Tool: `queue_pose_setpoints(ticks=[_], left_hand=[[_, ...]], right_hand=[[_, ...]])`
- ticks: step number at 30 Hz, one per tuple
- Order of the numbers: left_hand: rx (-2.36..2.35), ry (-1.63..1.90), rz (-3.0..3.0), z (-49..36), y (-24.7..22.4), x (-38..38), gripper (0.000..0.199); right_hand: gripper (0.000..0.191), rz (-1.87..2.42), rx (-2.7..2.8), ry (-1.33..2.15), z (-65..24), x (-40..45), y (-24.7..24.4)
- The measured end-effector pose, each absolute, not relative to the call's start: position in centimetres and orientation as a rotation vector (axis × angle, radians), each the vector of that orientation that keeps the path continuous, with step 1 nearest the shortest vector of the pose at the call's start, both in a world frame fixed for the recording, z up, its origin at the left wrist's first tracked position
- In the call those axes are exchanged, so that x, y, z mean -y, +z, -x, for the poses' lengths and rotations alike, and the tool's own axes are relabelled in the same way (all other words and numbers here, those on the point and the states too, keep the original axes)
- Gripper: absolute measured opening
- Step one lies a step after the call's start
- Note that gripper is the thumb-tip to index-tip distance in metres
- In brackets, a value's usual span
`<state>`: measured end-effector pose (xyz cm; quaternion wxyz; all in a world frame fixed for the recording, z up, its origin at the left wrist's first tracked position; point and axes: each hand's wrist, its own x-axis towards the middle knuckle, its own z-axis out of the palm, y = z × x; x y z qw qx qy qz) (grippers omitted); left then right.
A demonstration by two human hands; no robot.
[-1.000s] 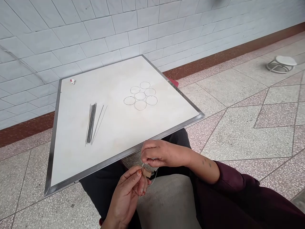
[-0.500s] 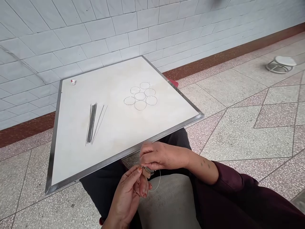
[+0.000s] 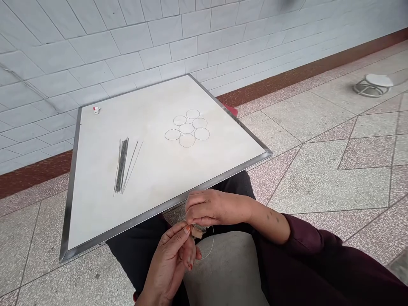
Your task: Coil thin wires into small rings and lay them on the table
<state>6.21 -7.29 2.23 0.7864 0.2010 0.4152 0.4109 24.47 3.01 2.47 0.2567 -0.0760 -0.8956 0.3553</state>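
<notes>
A thin curved wire (image 3: 213,244) is pinched between my two hands, its loop bowing out over the grey cloth on my lap. My left hand (image 3: 174,255) grips it between thumb and forefinger. Just above, touching those fingertips, my right hand (image 3: 205,208) is closed on the wire too; its fingertips are partly hidden. Several wire rings (image 3: 187,141) lie in a cluster on the white table (image 3: 153,102). To their left is a bundle of straight dark wires (image 3: 121,165), with a few loose wires (image 3: 132,165) beside it.
A small white and red object (image 3: 96,110) sits at the table's far left corner. The metal table edge (image 3: 165,206) runs just beyond my hands. A white-topped stool (image 3: 374,85) stands on the floor at the right, and a tiled wall rises behind the table.
The fingers of my left hand have shifted slightly around the wire, with the lower ones a little further down. Both hands still pinch it close together.
</notes>
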Motion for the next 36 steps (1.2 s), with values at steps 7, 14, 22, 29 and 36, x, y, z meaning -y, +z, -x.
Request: queue_pose_setpoints(ticks=[7, 14, 22, 29, 36], left_hand=[[-0.875, 0.89, -0.404, -6.4, 2.3, 7.1, 0.025], [-0.866, 0.879, -0.394, -6.4, 1.8, 7.4, 0.018], [-0.847, 0.813, -0.367, -6.2, 1.9, 7.4, 0.017], [-0.864, 0.856, -0.274, -6.3, 1.7, 7.6, 0.013], [-0.858, 0.867, -0.271, -6.4, 1.8, 7.7, 0.013]], right_hand=[[0.013, 0.209, 2.418, 0.945, -24.5, -3.1, 2.4], [0.016, 0.184, 2.451, 0.992, -24.7, -3.1, 2.6], [0.017, 0.164, 2.482, 1.04, -24.8, -3.3, 2.8], [0.021, 0.316, 2.374, 1.148, -25.3, -3.3, 2.8], [0.011, 0.252, 2.368, 1.184, -25.4, -3.2, 3.2]])
